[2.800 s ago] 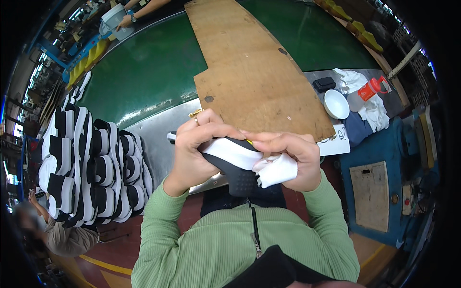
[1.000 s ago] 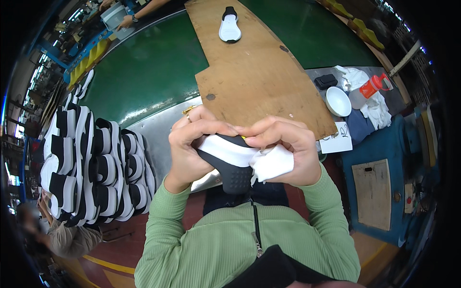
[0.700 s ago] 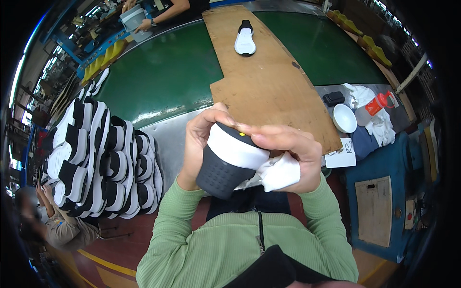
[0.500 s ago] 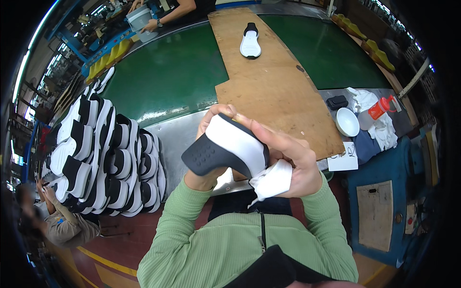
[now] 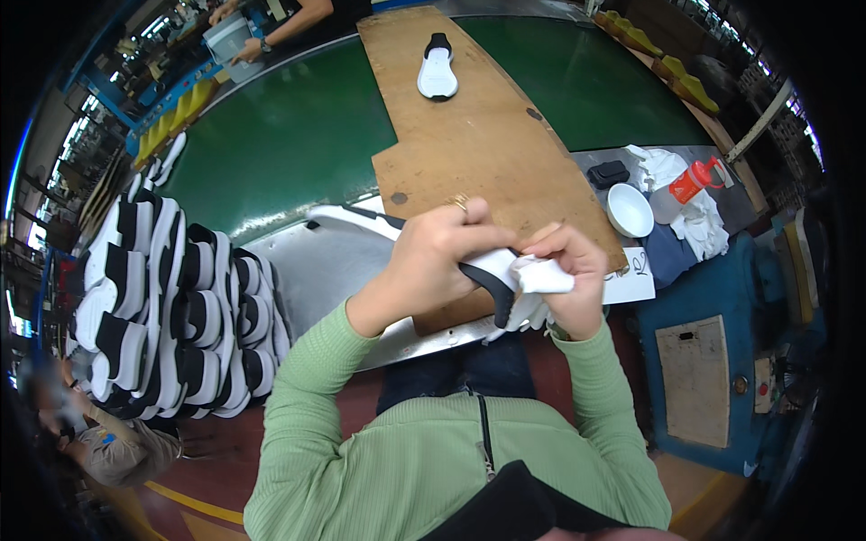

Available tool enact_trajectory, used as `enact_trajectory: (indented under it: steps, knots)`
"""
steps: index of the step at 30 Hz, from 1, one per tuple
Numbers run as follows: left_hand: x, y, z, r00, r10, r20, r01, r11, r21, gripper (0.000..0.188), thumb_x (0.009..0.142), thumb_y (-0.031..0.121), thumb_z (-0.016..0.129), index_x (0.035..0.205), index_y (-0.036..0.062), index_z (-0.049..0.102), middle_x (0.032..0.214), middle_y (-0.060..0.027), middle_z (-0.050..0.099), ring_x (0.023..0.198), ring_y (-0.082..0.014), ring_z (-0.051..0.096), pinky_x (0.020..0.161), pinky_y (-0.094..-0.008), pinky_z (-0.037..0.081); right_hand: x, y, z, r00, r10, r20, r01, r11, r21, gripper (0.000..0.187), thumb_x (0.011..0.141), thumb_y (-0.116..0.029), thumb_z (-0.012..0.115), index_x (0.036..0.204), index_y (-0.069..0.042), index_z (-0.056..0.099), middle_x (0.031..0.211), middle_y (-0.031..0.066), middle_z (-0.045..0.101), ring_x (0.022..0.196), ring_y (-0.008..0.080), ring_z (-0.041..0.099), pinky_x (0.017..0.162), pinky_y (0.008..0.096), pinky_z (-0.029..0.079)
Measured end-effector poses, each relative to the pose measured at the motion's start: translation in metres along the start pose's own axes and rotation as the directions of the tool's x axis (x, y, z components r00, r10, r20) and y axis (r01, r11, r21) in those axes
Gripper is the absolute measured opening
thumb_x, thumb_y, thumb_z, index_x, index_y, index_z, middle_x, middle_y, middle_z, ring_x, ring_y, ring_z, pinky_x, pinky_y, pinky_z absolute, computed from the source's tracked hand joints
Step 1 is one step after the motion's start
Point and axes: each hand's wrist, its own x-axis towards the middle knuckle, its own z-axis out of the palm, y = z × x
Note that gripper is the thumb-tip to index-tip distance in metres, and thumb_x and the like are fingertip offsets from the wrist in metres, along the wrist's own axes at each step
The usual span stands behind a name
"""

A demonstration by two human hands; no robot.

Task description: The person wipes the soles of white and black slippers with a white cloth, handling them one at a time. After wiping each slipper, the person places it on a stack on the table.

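Note:
My left hand point(image 5: 424, 261) is wrapped round a black-and-white shoe sole point(image 5: 494, 263), held above the near edge of the table. One end of the sole sticks out to the left past my knuckles; its middle is hidden by my fingers. My right hand point(image 5: 580, 287) pinches a white cloth point(image 5: 547, 276) against the sole's right end. Part of that cloth hangs down below the fingers. A ring shows on my left hand.
Stacked black-and-white soles point(image 5: 171, 307) stand at left. Another sole point(image 5: 438, 77) lies on a wooden board point(image 5: 469, 153) over the green tabletop point(image 5: 298, 126). At right are a white bowl point(image 5: 630, 210), a red-topped bottle point(image 5: 690, 187) and rags. A co-worker's hand holds a bucket point(image 5: 230, 41) at far left.
The sole has turned from upright to lying lengthwise, one end now pointing left. My left hand has shifted over its top, and my right hand has moved the cloth onto its right end.

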Motion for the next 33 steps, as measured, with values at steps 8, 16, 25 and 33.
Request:
enact_trajectory:
  steps: [8,16,25,33]
  knots:
    - [-0.044,-0.042,0.057,0.977,-0.058,0.204,0.001,0.963,0.271,0.036,0.067,0.023,0.075,0.103,0.0177,0.069,0.088,0.0003,0.066,0.088,-0.0205,0.063,0.094,-0.0550,0.033,-0.064,0.073,-0.010,0.952,0.305,-0.024,-0.306,0.952,-0.029,0.021,0.069,0.009,0.072,0.085,0.002,0.061,0.103,0.0110,0.063,0.090,0.0152,0.062,0.077,0.0268,0.052]
    - [-0.060,-0.066,0.046,0.965,-0.259,0.027,0.246,0.941,0.230,0.071,0.053,0.028,0.086,0.119,0.0177,0.061,0.081,0.0022,0.066,0.091,-0.0183,0.060,0.109,-0.0531,0.014,-0.049,0.061,0.002,0.995,0.099,-0.013,-0.095,0.891,-0.445,0.022,0.063,0.004,0.077,0.082,0.000,0.065,0.105,0.0132,0.060,0.089,0.0201,0.062,0.075,0.0296,0.050]
    - [-0.064,-0.071,0.053,0.964,-0.260,-0.055,0.265,0.953,0.149,0.094,0.051,0.024,0.086,0.136,0.0150,0.046,0.079,0.0025,0.065,0.085,-0.0172,0.059,0.109,-0.0496,0.017,0.008,0.052,0.018,0.962,0.181,0.203,-0.019,0.788,-0.615,0.024,0.057,-0.004,0.079,0.078,-0.002,0.067,0.097,0.0119,0.054,0.084,0.0234,0.060,0.072,0.0314,0.048]
    - [-0.065,-0.072,0.054,0.961,-0.246,-0.125,0.257,0.963,0.086,0.122,0.049,0.025,0.088,0.149,0.0027,0.022,0.075,-0.0019,0.063,0.084,-0.0225,0.060,0.108,-0.0485,0.022,0.041,0.077,0.027,0.884,0.386,0.262,-0.218,0.838,-0.500,0.025,0.067,-0.003,0.075,0.088,-0.001,0.061,0.090,0.0077,0.060,0.087,0.0212,0.061,0.076,0.0317,0.049]
